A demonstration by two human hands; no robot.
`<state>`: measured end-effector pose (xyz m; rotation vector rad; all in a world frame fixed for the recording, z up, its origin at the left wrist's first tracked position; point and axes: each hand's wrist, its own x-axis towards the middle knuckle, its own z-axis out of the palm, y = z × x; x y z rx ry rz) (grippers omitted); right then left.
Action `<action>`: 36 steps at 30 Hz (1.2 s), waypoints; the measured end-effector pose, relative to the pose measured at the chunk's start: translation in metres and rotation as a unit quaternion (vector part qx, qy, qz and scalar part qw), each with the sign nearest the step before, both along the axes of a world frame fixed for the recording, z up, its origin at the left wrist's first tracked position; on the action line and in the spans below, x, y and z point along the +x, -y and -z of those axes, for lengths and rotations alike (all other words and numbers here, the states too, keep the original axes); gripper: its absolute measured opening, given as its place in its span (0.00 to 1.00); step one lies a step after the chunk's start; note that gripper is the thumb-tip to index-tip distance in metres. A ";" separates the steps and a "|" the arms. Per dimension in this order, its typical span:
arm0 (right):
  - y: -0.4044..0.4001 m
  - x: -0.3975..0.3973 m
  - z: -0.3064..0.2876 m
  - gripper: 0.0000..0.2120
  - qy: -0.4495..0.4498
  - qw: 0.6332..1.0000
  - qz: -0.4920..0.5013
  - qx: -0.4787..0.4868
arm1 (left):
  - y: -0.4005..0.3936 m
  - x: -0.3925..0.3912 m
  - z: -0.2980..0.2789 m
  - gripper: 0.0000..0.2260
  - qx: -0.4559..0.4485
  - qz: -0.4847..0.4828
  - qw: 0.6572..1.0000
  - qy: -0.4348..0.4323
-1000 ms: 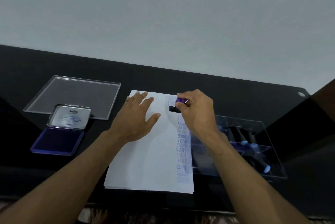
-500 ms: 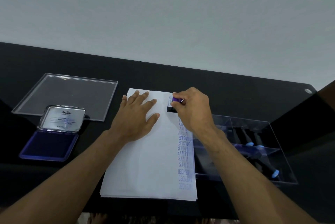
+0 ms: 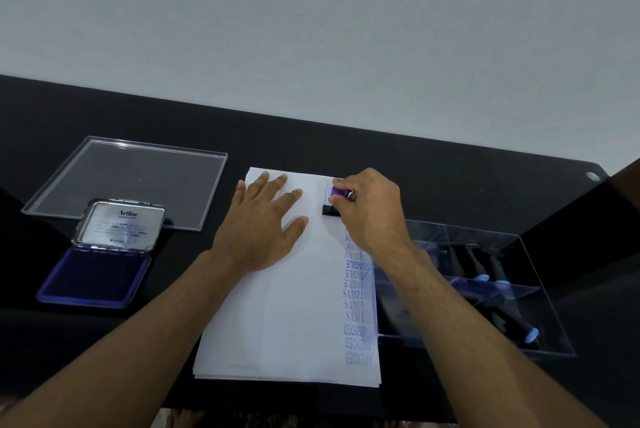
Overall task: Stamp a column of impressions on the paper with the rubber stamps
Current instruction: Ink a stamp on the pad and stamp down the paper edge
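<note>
Black desk (image 3: 450,164); R hand (image 3: 372,209) on stamp (image 3: 334,202)

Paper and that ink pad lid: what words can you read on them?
"Artline": ink pad lid; smaller print below is too blurred.
"FRAGILE": paper, stamped column, partly hidden by the arm.
"SAMP…": paper, cut off.
"AMENDED": paper, near the bottom.
"AIR…": paper, below the right hand, cut off.

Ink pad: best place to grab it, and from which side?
Grip the ink pad by the blue base's two long side edges, coming from above at its near end. Its lid stands open, hinged at the far edge, so that side is blocked, and the inked face should stay untouched.
</note>
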<state>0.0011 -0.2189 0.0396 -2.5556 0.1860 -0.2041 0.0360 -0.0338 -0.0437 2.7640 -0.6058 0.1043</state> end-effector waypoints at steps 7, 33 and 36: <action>0.000 0.003 -0.001 0.11 -0.005 1.000 -0.007 -0.010 | 0.000 0.001 0.001 0.38 0.001 -0.002 1.000 0.000; 0.002 0.005 -0.002 0.11 -0.004 1.000 -0.007 -0.015 | -0.002 0.002 0.006 0.35 -0.001 -0.004 1.000 0.010; 0.002 0.005 -0.001 0.11 -0.006 1.000 -0.003 -0.012 | -0.002 0.002 0.006 0.35 -0.002 -0.005 1.000 0.013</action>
